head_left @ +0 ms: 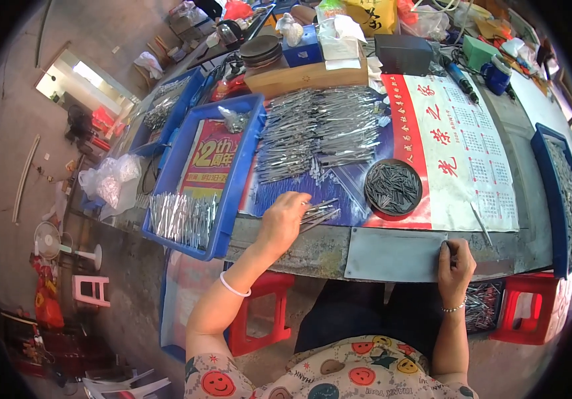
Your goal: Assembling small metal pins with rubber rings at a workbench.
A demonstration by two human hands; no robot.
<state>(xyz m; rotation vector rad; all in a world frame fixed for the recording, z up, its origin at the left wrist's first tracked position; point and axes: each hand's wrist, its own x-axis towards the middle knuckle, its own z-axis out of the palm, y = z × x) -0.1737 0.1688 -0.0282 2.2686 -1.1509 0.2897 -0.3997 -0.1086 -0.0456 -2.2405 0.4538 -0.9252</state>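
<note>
My left hand point(283, 221) is closed with its fingertips on a few slim silvery metal rods point(321, 217), which stick out to the right at the table's near side. Beyond it, rows of similar slim metal pieces point(329, 126) lie massed on a printed sheet. My right hand point(457, 261) is pinched closed at the right end of a flat grey metal plate point(392, 254); whatever its fingers hold is hidden. A round dish point(395, 187) of short dark metal pieces stands between the hands, farther back. A single thin rod point(480, 223) lies just beyond my right hand.
A blue tray point(231, 199) with upright-packed metal pieces stands at the left, overhanging the edge. Another blue tray point(552, 199) is at the far right. A wooden box point(306, 78), a dark box point(403, 54) and bags line the back. Red stools point(259, 312) stand below.
</note>
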